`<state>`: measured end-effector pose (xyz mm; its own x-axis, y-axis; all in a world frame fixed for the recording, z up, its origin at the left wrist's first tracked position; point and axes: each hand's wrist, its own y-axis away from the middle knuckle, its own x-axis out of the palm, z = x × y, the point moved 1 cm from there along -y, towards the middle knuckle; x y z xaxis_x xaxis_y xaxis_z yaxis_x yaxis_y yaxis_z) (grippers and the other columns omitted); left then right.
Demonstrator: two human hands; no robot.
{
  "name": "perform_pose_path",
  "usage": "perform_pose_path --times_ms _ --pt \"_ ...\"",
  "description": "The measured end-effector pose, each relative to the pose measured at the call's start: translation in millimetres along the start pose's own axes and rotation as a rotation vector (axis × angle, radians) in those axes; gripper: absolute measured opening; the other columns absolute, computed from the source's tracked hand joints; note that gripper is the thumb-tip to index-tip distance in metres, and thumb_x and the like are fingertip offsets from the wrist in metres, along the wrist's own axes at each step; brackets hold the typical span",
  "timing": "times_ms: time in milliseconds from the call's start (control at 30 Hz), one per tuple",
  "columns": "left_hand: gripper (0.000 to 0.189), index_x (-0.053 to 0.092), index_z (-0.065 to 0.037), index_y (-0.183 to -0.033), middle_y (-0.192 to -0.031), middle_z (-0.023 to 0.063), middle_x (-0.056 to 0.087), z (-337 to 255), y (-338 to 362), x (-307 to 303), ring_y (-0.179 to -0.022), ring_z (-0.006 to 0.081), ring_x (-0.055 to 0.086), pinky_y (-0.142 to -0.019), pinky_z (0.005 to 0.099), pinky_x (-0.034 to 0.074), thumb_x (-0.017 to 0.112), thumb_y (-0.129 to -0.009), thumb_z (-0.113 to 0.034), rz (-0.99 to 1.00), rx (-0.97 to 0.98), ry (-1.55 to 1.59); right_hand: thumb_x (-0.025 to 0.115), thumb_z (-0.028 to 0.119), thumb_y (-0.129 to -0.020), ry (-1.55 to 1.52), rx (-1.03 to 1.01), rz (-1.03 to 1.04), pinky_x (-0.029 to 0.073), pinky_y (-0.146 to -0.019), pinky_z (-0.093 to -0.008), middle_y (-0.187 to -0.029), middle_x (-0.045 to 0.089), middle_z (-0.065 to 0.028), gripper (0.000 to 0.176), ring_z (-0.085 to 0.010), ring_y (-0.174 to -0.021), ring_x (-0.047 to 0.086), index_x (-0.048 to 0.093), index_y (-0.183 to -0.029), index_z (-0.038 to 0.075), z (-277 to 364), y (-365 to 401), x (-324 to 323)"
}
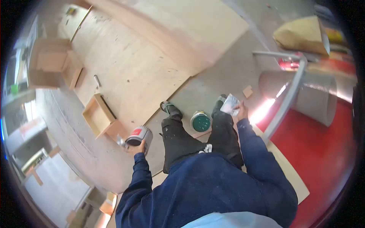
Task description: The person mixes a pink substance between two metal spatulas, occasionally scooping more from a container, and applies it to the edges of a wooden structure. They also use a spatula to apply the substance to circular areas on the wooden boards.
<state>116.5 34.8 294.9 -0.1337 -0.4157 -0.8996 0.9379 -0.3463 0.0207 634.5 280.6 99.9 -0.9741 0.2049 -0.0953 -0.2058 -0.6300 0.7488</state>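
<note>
My left hand (pixel 138 148) is closed around a grey metal can (pixel 146 136) with a red label, tilted away from me so its dark mouth shows. A pale, blurred shape (pixel 121 141) sticks out beside the can near these fingers. On the other side, my right hand (pixel 242 111) pinches a flat, whitish, smudged piece (pixel 230 105) by its edge; I cannot tell its material. Between my feet stands a round container with a green top (pixel 200 122).
A large wooden panel (pixel 137 72) lies ahead, with an open wooden drawer box (pixel 98 116) at its left edge. At right are a grey metal frame (pixel 291 95), a grey roll (pixel 315 100) and a red surface (pixel 323 152). A small wood piece (pixel 247 91) lies on the floor.
</note>
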Motion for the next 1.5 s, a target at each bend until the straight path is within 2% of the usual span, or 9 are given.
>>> perform_pose_path --times_ms 67,200,300,433,500,767,1133,1333,1500 --pt "0.134 0.018 -0.008 -0.151 -0.155 0.0226 0.012 -34.3 86.4 -101.1 -0.139 0.0424 0.024 -0.112 0.0511 0.028 0.081 -0.047 -0.064 0.174 -0.307 0.023 0.026 0.065 -0.095 0.417 -0.201 -0.151 0.048 -0.074 -0.0337 -0.066 0.067 -0.0129 0.084 -0.0228 -0.068 0.063 0.069 -0.065 -0.001 -2.9 -38.5 -99.1" --pt "0.136 0.018 -0.007 -0.150 -0.153 0.0214 0.016 182.4 6.3 9.9 -0.134 0.0415 0.035 -0.109 0.0507 0.033 0.083 -0.046 -0.065 0.113 -0.471 0.116 0.014 0.070 -0.092 0.507 -0.217 -0.058 0.050 -0.074 -0.0350 -0.066 0.068 -0.0108 0.092 -0.0235 -0.065 0.064 0.071 -0.062 0.005 -139.4 63.5 -43.2" --pt "0.139 0.015 -0.006 -0.151 -0.152 0.0231 0.018 222.5 13.2 -3.8 -0.133 0.0391 0.037 -0.108 0.0508 0.033 0.083 -0.046 -0.067 0.191 -0.558 0.227 0.011 0.070 -0.093 0.711 -0.145 -0.032 0.051 -0.072 -0.0352 -0.066 0.069 -0.0113 0.093 -0.0237 -0.061 0.064 0.072 -0.065 0.005 -133.9 85.4 -84.2" --pt "0.141 0.018 0.002 -0.148 -0.150 0.0265 0.020 256.6 21.7 32.4 -0.140 0.0373 0.023 -0.113 0.0437 0.028 0.085 -0.044 -0.065 0.214 -0.575 0.343 0.008 0.073 -0.090 0.323 0.015 -0.183 0.053 -0.058 -0.0313 -0.068 0.069 -0.0114 0.099 -0.0234 -0.057 0.063 0.073 -0.068 0.002 -106.9 118.0 -95.8" --pt "0.141 0.018 0.003 -0.148 -0.150 0.0273 0.020 272.1 21.2 66.8 -0.140 0.0367 0.022 -0.114 0.0424 0.027 0.085 -0.044 -0.064 0.248 -0.550 0.373 0.018 0.067 -0.093 0.247 0.098 -0.190 0.053 -0.076 -0.0324 -0.072 0.071 -0.0111 0.088 -0.0240 -0.068 0.066 0.074 -0.070 0.004 -81.2 154.4 -82.3" --pt "0.140 0.023 0.001 -0.148 -0.152 0.0245 0.015 255.4 46.8 67.4 -0.140 0.0351 0.024 -0.110 0.0450 0.031 0.081 -0.043 -0.071 0.512 -0.443 0.378 0.004 0.068 -0.093 0.601 -0.199 -0.114 0.045 -0.094 -0.0323 -0.076 0.072 -0.0131 0.098 -0.0289 -0.084 0.066 0.075 -0.069 0.004 -56.3 209.0 -28.7" --pt "0.136 0.024 0.000 -0.148 -0.152 0.0212 0.019 218.1 90.4 -22.4 -0.140 0.0330 0.026 -0.110 0.0482 0.029 0.078 -0.046 -0.072 0.382 -0.470 0.233 0.031 0.055 -0.097 0.922 -0.503 -0.097 0.049 -0.083 -0.0379 -0.076 0.070 -0.0162 0.068 -0.0323 -0.084 0.066 0.076 -0.078 0.008 -17.7 86.2 -24.3" --pt "0.133 0.024 -0.001 -0.147 -0.150 0.0223 0.020 209.3 125.1 -39.1 -0.135 0.0366 0.034 -0.108 0.0476 0.034 0.081 -0.048 -0.068 0.389 -0.645 0.390 0.026 0.058 -0.097 0.713 -0.030 0.074 0.049 -0.084 -0.0365 -0.079 0.071 -0.0162 0.074 -0.0301 -0.083 0.067 0.076 -0.080 0.006 102.1 78.5 -59.2" --pt "0.131 0.025 -0.002 -0.148 -0.149 0.0211 0.022 177.8 162.2 -55.3 -0.134 0.0368 0.036 -0.107 0.0472 0.035 0.081 -0.049 -0.066 0.383 -0.708 0.345 0.024 0.061 -0.096 0.716 -0.123 0.034 0.050 -0.084 -0.0344 -0.080 0.072 -0.0161 0.079 -0.0280 -0.080 0.068 0.076 -0.083 0.004 132.4 43.6 -76.3"
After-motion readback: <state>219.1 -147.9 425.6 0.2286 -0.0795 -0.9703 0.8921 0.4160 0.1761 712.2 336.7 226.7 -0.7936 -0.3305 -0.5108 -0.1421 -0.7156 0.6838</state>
